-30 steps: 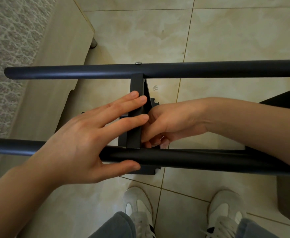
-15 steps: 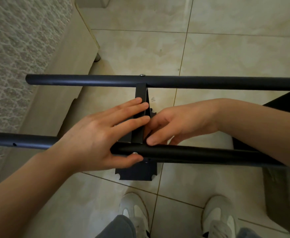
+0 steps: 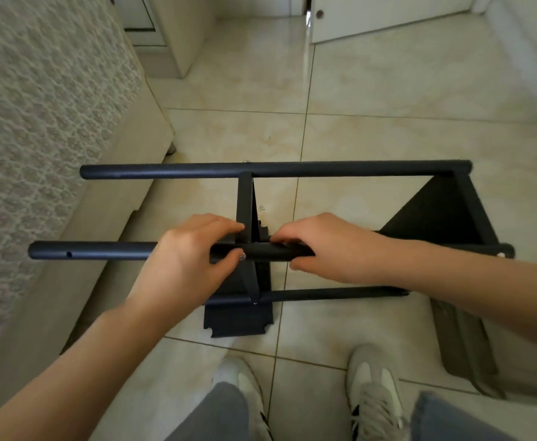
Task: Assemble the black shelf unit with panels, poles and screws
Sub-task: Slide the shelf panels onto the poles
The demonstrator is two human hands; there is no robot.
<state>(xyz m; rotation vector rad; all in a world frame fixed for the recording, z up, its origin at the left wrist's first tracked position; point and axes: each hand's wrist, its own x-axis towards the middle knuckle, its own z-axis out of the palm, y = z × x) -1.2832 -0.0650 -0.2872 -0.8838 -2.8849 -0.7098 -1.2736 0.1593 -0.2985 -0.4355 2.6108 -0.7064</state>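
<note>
I find the black shelf unit [image 3: 292, 169] lying on its side on the tiled floor [image 3: 388, 106], just ahead of the person's shoes [image 3: 241, 386]. The left hand [image 3: 190, 259] grasps the near pole [image 3: 101, 251] just left of the middle panel [image 3: 244, 198], fingers curled over the top and thumb beneath. The right hand [image 3: 321, 246] grasps the same pole just right of that panel, fingers wrapped over it. The free left ends of the near pole and the far pole [image 3: 165, 171] stop close to the base of a bed [image 3: 38, 122] with a lace-patterned cover, so room is tight on that side. Open tile runs from the far pole to a white door [image 3: 388, 14]. The end panel [image 3: 445, 211] closes the frame on the right. The lower pole [image 3: 334, 294] is hidden at its left end by the left wrist. A notched black edge shows below it; I cannot tell whether this belongs to the middle panel or is a separate piece. A small bright spot beside the left thumb is too blurred to identify. A screw [image 3: 245, 161] sits on the far pole above the panel. A grey flat object [image 3: 461, 342] on the floor at right is partly covered by the right forearm.
</note>
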